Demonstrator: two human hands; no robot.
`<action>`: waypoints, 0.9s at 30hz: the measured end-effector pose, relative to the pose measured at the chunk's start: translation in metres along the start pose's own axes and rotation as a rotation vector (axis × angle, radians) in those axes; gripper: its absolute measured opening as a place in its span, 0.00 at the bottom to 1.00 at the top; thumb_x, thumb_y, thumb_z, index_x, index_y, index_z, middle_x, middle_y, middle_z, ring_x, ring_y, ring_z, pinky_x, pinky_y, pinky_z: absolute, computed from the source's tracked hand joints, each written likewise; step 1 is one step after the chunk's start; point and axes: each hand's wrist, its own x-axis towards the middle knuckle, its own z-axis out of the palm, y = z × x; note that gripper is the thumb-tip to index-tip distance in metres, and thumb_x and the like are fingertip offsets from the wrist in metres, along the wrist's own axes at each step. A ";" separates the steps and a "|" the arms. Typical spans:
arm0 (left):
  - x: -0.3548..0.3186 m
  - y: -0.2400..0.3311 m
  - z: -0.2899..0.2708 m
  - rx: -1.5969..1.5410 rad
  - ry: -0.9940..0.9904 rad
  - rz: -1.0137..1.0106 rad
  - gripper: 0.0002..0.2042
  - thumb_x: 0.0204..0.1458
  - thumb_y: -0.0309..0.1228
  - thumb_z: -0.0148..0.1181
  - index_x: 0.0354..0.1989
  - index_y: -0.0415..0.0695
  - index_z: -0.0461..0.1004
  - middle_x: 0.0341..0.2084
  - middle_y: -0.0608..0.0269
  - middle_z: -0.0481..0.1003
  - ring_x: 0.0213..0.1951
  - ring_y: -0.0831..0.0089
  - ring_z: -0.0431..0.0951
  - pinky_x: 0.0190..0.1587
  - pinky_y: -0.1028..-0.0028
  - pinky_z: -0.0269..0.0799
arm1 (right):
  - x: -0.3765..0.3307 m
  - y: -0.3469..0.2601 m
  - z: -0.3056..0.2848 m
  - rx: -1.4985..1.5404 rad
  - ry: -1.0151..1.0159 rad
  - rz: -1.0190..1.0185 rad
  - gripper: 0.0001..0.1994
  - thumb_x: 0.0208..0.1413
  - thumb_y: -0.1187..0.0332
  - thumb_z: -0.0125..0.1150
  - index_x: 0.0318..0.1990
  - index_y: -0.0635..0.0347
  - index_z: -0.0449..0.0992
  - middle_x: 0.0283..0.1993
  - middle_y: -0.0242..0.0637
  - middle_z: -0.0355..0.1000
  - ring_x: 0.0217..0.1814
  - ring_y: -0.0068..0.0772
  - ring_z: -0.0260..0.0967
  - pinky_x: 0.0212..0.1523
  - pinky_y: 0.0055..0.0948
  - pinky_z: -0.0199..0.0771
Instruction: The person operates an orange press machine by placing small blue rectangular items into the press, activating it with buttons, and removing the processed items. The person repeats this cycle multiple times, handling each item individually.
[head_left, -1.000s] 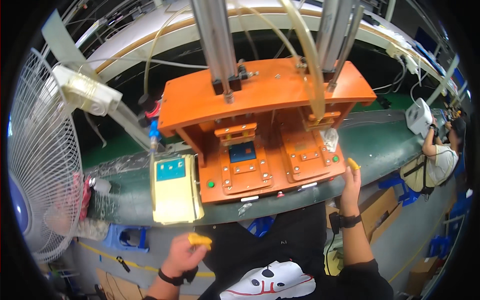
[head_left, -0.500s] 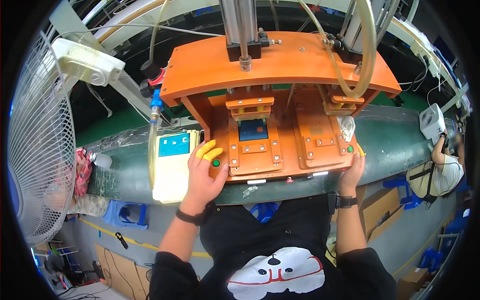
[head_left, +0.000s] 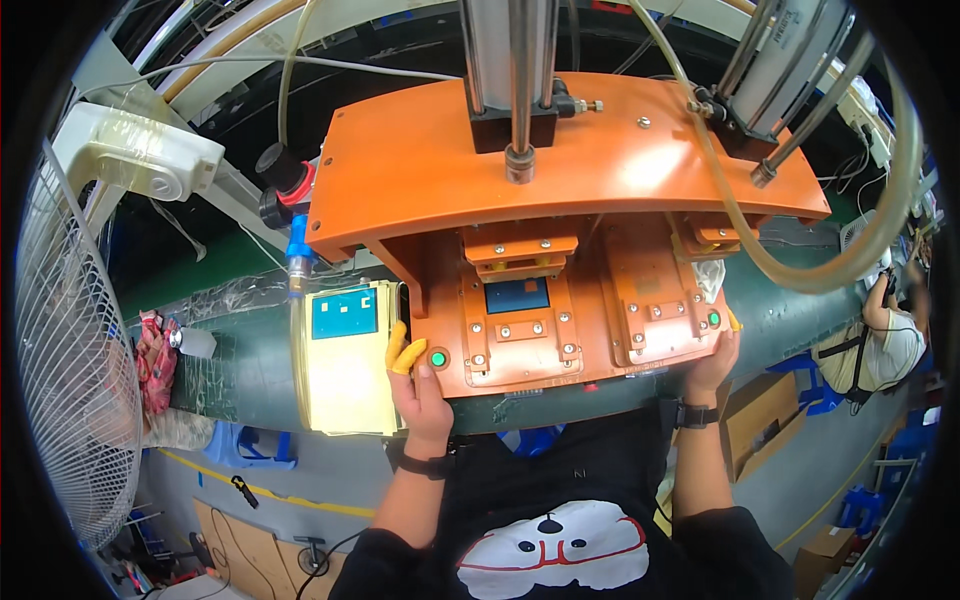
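An orange pneumatic press [head_left: 590, 150] stands in front of me with two workstations under its top plate. A flat panel with a dark blue face [head_left: 517, 295] lies in the left station's fixture [head_left: 520, 350]. My left hand [head_left: 422, 400], with yellow finger cots on two fingers, grips the base's left front corner, thumb just below a green button [head_left: 438, 359]. My right hand [head_left: 712, 365] grips the right front corner below another green button [head_left: 714, 318]; its fingers are partly hidden, and one yellow cot shows. A crumpled white piece [head_left: 709, 280] sits beside the right fixture [head_left: 655, 325].
Left of the press lies a stack of pale yellow sheets [head_left: 350, 390] with a blue panel [head_left: 345, 313] on top. A large fan [head_left: 80, 370] is at far left. Clear hoses loop over the press. At far right a person [head_left: 890, 335] sits by the dark green bench [head_left: 790, 290].
My left hand has drawn back from beside the green button to the press's front corner, thumb nearer its fingers. The right hand stays at its corner. The view has shifted, making the press look closer.
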 end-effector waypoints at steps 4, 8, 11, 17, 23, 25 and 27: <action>-0.001 -0.003 0.000 -0.049 -0.019 0.015 0.17 0.68 0.27 0.43 0.59 0.32 0.72 0.69 0.41 0.65 0.69 0.53 0.66 0.72 0.58 0.58 | -0.001 0.002 -0.001 0.009 -0.004 -0.020 0.23 0.72 0.58 0.41 0.59 0.68 0.71 0.54 0.42 0.75 0.55 0.31 0.73 0.58 0.32 0.71; -0.001 -0.002 0.003 -0.045 -0.007 0.031 0.18 0.68 0.27 0.41 0.59 0.31 0.72 0.68 0.40 0.66 0.69 0.52 0.67 0.73 0.58 0.58 | 0.001 0.004 -0.004 0.004 -0.015 -0.025 0.22 0.72 0.57 0.40 0.58 0.68 0.71 0.53 0.41 0.74 0.55 0.31 0.72 0.57 0.33 0.71; -0.003 -0.003 0.005 -0.054 0.015 0.035 0.19 0.69 0.28 0.40 0.59 0.31 0.72 0.68 0.40 0.67 0.69 0.51 0.67 0.73 0.58 0.59 | 0.002 0.004 -0.004 0.000 -0.019 -0.020 0.23 0.72 0.58 0.40 0.59 0.68 0.71 0.53 0.41 0.74 0.55 0.31 0.73 0.57 0.33 0.71; -0.002 -0.007 0.005 -0.042 0.021 0.053 0.19 0.69 0.29 0.38 0.56 0.32 0.73 0.68 0.38 0.66 0.69 0.50 0.67 0.72 0.57 0.59 | 0.001 0.003 -0.001 0.025 -0.010 -0.016 0.23 0.72 0.58 0.39 0.59 0.68 0.71 0.54 0.41 0.74 0.55 0.31 0.73 0.58 0.33 0.71; -0.005 -0.011 0.004 -0.097 0.005 0.025 0.19 0.70 0.30 0.37 0.54 0.33 0.75 0.68 0.36 0.65 0.69 0.49 0.67 0.72 0.57 0.59 | 0.001 0.003 -0.002 -0.034 -0.008 -0.041 0.22 0.72 0.58 0.40 0.58 0.68 0.71 0.54 0.42 0.74 0.56 0.31 0.72 0.58 0.33 0.71; -0.004 -0.012 0.003 -0.097 -0.012 0.026 0.19 0.70 0.30 0.37 0.53 0.33 0.75 0.69 0.36 0.65 0.69 0.49 0.67 0.72 0.57 0.59 | 0.001 0.001 0.000 0.001 -0.002 -0.021 0.22 0.72 0.58 0.39 0.59 0.68 0.71 0.54 0.41 0.74 0.55 0.31 0.72 0.58 0.33 0.71; -0.003 -0.011 0.001 -0.091 -0.031 0.033 0.18 0.70 0.30 0.37 0.53 0.33 0.75 0.69 0.36 0.64 0.69 0.49 0.67 0.72 0.57 0.58 | 0.001 0.001 0.000 0.018 0.005 -0.008 0.22 0.72 0.58 0.39 0.59 0.67 0.70 0.55 0.41 0.74 0.56 0.31 0.72 0.58 0.33 0.71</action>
